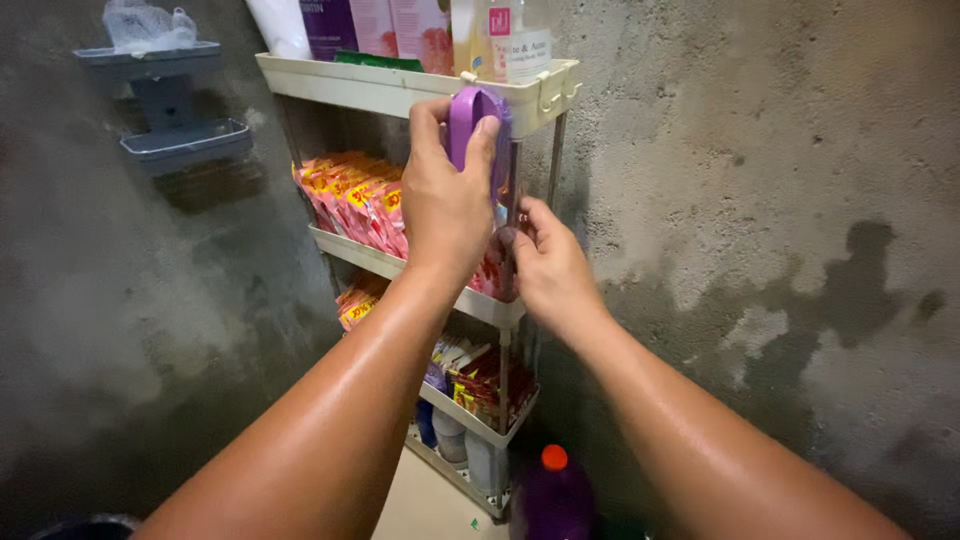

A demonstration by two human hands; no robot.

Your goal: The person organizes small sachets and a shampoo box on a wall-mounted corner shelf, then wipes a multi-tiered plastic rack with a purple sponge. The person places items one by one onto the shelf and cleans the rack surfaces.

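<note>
Left hand [445,200] grips purple brush [472,125] at frame centre | right hand [545,265] pinches rack [420,90] post | step: scrubbing post; next needs steady strokes.

Dim, warm light from above the viewer, sheen on forearms, dark vignetted corners, soft blur at edges.

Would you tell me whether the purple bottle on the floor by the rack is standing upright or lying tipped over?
Upright. The purple bottle stands beside the rack's foot with its orange cap at the top, facing the camera.
</note>
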